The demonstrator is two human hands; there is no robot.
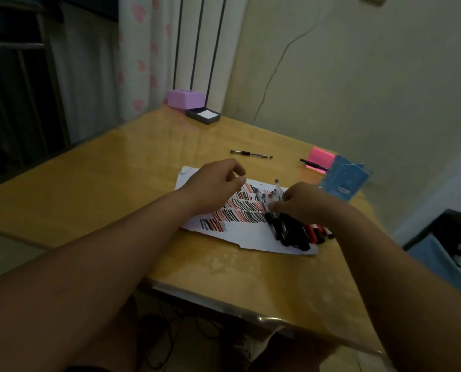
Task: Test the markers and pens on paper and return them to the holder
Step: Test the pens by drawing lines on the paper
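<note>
A glossy yellow wooden table [116, 183] is holding a pink plastic box [185, 98] at its far corner, a dark tray of white notes [203, 115] touching it, and a pink sticky-note pad [321, 158] along the far right edge.

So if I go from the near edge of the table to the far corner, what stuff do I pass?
White paper with red and black strokes → black pen lying alone → dark grey tray holding white notes → pink plastic box.

Glossy, smooth wooden table [116, 183]; matt white paper [251, 232]; shiny plastic pens [291, 232].
</note>
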